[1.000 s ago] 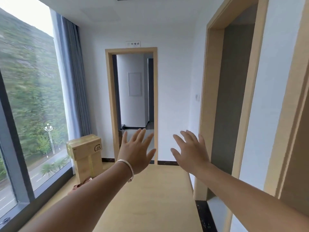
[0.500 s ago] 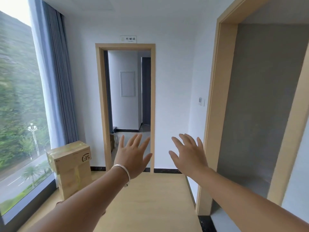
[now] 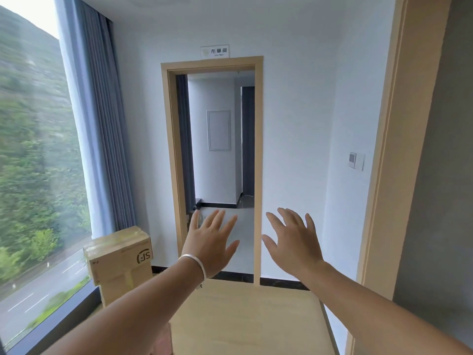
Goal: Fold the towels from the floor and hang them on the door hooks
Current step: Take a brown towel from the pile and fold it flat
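The sign (image 3: 214, 51) above the doorway reads "布草间"; the cardboard box (image 3: 120, 254) bears "SF".

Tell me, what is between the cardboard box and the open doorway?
In the head view, only a strip of white wall separates the cardboard box from the doorway, with dark baseboard below. The left hand overlaps the doorway.

Both hands are raised with fingers spread, the left hand (image 3: 208, 245) and right hand (image 3: 294, 245) apart and touching nothing. Beyond the fingers (image 3: 286, 217) an open doorway (image 3: 220, 160) leaves a clear passage. Left of the left fingers stand stacked cardboard boxes (image 3: 119, 262) beside the curtain (image 3: 102, 129). Right of the right fingers a wooden door frame (image 3: 394, 149) narrows the way.
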The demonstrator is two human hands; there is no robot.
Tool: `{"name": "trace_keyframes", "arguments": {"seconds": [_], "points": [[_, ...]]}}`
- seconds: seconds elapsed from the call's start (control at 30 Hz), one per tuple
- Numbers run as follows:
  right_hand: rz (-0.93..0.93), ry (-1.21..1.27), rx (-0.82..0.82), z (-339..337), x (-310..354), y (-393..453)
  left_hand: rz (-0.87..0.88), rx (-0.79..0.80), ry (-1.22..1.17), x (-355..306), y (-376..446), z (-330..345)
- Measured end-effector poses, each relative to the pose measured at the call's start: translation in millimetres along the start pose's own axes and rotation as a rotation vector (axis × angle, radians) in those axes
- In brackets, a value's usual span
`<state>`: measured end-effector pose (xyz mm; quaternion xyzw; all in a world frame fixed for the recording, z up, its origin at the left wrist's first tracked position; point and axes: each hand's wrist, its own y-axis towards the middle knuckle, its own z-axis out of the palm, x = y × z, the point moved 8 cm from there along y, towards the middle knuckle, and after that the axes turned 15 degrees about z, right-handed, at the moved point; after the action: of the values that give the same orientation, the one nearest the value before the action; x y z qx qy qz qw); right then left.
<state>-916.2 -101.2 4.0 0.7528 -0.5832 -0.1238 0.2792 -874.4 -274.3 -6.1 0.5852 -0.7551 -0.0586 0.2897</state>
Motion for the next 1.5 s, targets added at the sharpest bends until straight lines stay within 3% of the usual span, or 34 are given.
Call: {"name": "trace_keyframes", "arguments": {"seconds": [0.57, 0.9, 1.27, 1.5], "points": [[-0.06, -0.001, 0.033, 177, 26, 239, -0.046, -0.008, 0.012, 142, 198, 167], [-0.068, -0.068, -0.032, 262, 94, 426, -0.061, -0.071, -0.027, 288, 323, 261], [-0.177, 0.044, -0.001, 377, 205, 533, -0.171, -0.034, 0.022, 419, 340, 359], [-0.369, 0.188, 0.053, 454, 316, 583, -0.375, 0.13, 0.127, 521, 312, 410]]}}
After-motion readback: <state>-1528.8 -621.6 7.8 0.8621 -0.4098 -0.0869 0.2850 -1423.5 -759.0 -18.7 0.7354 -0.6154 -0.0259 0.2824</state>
